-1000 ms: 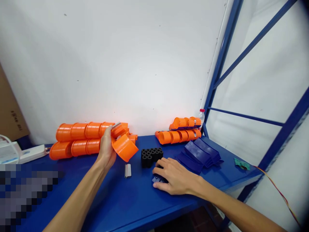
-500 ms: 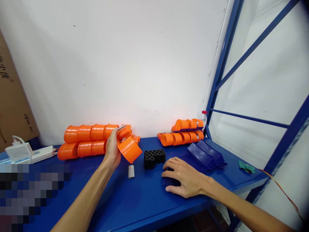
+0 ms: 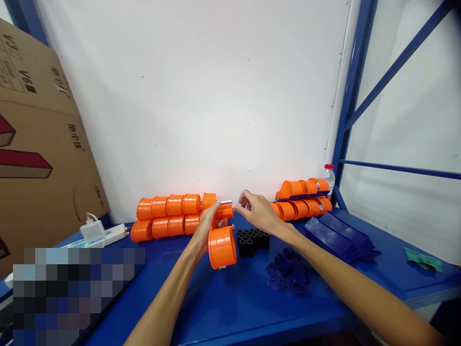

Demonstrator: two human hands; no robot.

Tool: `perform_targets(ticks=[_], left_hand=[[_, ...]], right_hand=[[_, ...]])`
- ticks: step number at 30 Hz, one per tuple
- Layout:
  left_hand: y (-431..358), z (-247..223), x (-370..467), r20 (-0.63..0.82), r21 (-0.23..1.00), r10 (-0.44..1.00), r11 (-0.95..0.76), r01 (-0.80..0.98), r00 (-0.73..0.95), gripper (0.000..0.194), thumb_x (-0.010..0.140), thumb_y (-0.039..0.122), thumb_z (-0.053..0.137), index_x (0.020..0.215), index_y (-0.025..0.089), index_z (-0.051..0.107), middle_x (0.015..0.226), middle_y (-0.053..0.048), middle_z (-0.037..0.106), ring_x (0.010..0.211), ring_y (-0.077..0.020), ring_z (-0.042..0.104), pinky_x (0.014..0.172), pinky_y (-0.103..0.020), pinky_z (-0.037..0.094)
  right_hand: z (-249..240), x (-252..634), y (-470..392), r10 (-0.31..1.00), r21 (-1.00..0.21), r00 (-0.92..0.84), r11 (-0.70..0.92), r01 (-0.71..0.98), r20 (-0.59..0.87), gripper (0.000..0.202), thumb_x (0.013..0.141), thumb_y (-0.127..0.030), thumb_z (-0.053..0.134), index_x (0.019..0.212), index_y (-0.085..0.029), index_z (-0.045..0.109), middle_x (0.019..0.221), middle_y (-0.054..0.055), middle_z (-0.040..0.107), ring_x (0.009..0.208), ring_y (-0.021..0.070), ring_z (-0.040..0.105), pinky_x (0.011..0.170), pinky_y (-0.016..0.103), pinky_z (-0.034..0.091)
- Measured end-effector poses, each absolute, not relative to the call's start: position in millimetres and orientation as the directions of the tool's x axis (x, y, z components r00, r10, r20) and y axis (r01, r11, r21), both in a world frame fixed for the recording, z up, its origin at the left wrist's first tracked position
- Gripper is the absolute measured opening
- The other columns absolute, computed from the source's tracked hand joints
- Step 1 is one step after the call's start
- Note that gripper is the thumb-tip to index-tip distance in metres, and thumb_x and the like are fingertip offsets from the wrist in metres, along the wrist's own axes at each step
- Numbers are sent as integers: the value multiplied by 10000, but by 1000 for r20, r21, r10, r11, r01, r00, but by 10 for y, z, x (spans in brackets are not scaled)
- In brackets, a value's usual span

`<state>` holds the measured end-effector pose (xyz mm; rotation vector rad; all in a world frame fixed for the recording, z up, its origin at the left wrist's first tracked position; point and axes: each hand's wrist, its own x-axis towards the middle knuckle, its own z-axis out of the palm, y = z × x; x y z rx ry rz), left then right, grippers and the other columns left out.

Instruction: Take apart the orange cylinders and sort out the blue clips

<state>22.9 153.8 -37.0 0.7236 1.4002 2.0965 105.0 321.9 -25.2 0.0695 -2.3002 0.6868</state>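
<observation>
At far left, a large cardboard box (image 3: 39, 144), tilted, printed with letters and red shapes. In front of its base, a patch of coarse blurred squares (image 3: 72, 298), contents unreadable. Next along the blue table (image 3: 223, 312), a white charger (image 3: 91, 228) with a looped cable, just beside a white power strip (image 3: 115, 234). Then, near the white wall (image 3: 201, 96), two rows of orange cups (image 3: 160, 226), one above the other.

Near the middle, raised over the table, an orange plastic part (image 3: 222, 247) with a round cup at its lower end. Grips this part firmly in the left hand (image 3: 205, 226), fingers partly hidden behind it. Along its top edge, a small white piece (image 3: 226, 202). Holds the right hand (image 3: 262, 211) close to that piece, fingers curled and thumb pointing left; cannot tell from this angle about anything pinched there.

Below the right hand, a block of short black tubes (image 3: 248, 242); nearer the table's front, a loose heap of dark blue bits (image 3: 288, 275). Farther right, two more tiers of orange cups (image 3: 288, 211), a red-capped clear bottle (image 3: 328, 180), overlapping flat blue strips (image 3: 338, 235), a blue metal frame (image 3: 355, 72) and a green packet (image 3: 423, 259).
</observation>
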Motion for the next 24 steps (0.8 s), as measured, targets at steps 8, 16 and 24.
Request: perform_targets(ticks=[8, 16, 24], left_hand=[[1510, -356, 224, 118, 991, 805, -136, 13, -581, 443, 763, 582, 745, 681, 195, 546, 498, 52, 413, 435, -93, 343, 454, -252, 359], [1263, -177, -1, 14, 887, 665, -353, -298, -746, 267, 810, 398, 717, 725, 187, 577, 519, 24, 528, 417, -115, 469, 440, -235, 433], [1248, -217, -136, 115, 650, 225, -754, -98, -968, 220, 938, 366, 560, 782, 211, 561, 676, 9, 644, 586, -152, 636, 646, -285, 572]], right_hand=[[-178, 886, 3417, -205, -723, -915, 563, -400, 347, 408, 927, -542, 587, 707, -213, 484, 669, -43, 464, 598, 134, 490, 555, 266, 427], [-72, 1117, 3572, -196, -725, -861, 471, -502, 468, 344, 915, -424, 610, 685, -168, 620, 1159, 107, 660, 989, 205, 599, 905, 377, 467], [-260, 1194, 2954, -346, -199, -862, 877, -438, 371, 252, 901, -154, 562, 651, -178, 576, 830, 59, 674, 847, 205, 595, 820, 348, 433]])
